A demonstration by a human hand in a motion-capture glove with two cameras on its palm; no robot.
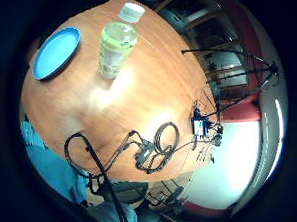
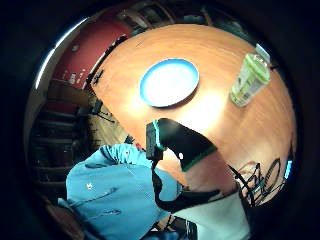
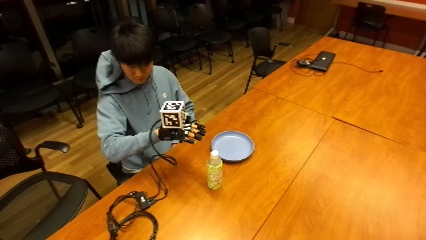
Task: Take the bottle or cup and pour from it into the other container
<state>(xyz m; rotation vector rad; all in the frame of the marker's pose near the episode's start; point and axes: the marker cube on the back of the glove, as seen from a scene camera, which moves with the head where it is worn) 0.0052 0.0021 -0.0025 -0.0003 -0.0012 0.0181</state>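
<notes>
A clear bottle of pale yellow-green liquid stands upright on the wooden table, also seen in the palm views. Its top looks uncapped, and a white cap lies on the table just beyond it. A blue plate sits next to the bottle, nearer the seated person. My gloved right hand hovers above the table's near edge, in front of the person's chest, left of the plate and bottle. Its fingers are spread and hold nothing.
Black cables lie coiled on the table near its edge, on the hand's side of the bottle. A laptop rests on the far table. Chairs stand along the table's side, and the table stretches wide to the right.
</notes>
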